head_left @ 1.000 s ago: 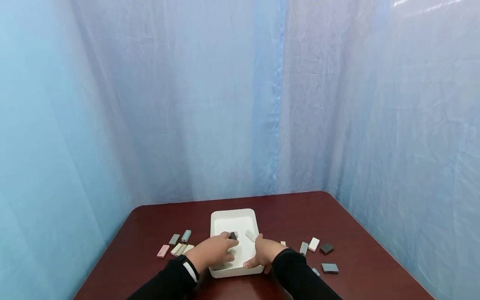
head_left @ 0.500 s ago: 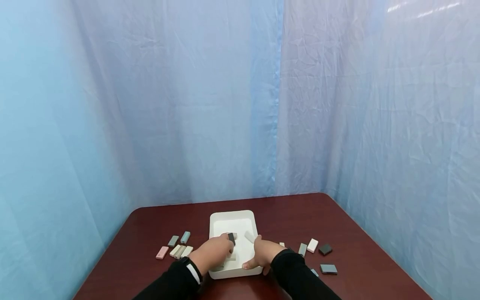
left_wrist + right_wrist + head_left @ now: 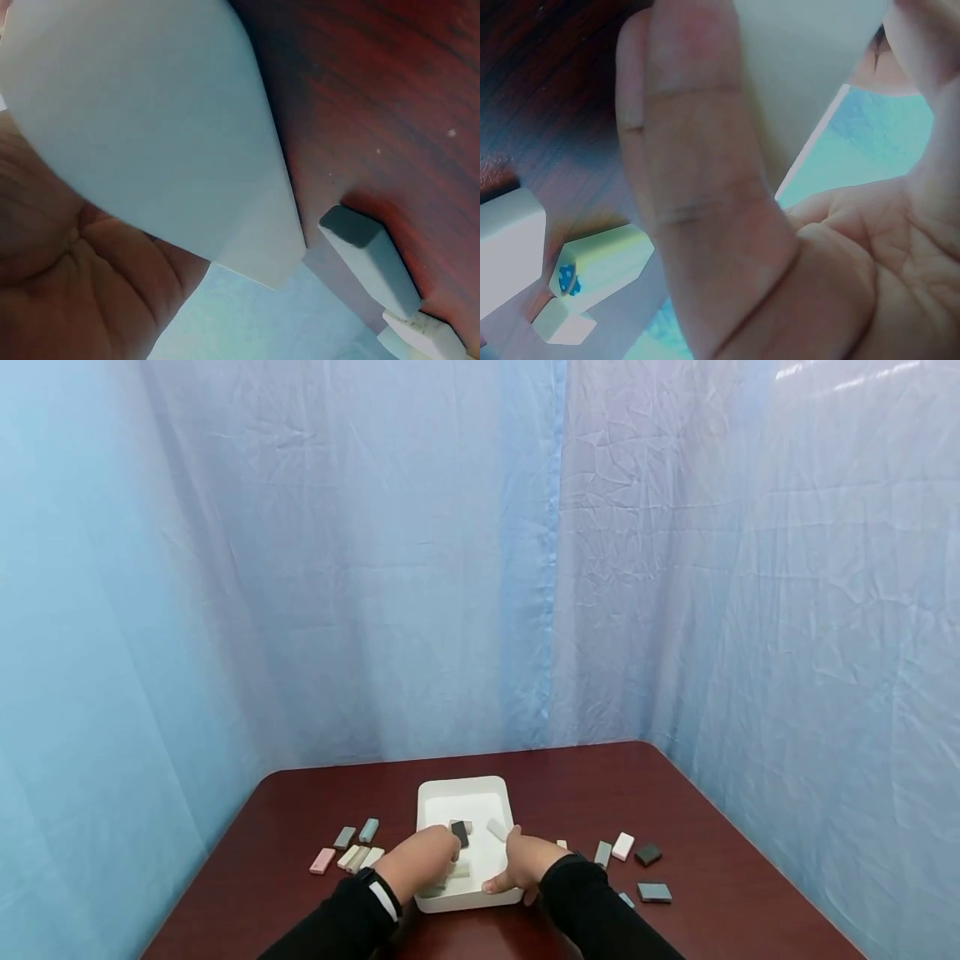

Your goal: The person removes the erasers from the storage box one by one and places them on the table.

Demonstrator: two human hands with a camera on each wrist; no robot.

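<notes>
A shallow white tray (image 3: 468,793) lies on the table with several small rectangular blocks in it. My left hand (image 3: 422,858) reaches over its left side, fingers bent down inside. Right at those fingers is a dark block (image 3: 460,834); whether they pinch it is hidden. A pale block (image 3: 461,870) lies closer to me in the tray, and a white block (image 3: 497,829) leans near the right wall. My right hand (image 3: 528,862) grips the right rim, thumb inside and fingers outside. The left wrist view shows the tray's outer wall (image 3: 165,135) covering the left fingertips.
Left of the tray lie several blocks, among them a pink block (image 3: 322,861) and a light blue block (image 3: 368,830). More are scattered on the right, including a white block (image 3: 622,846), a dark block (image 3: 648,855) and a grey block (image 3: 654,892). Curtains surround the table.
My left fingers have curled down into the tray, and the dark block at them has turned and shifted slightly left. The right hand keeps its grip on the rim.
</notes>
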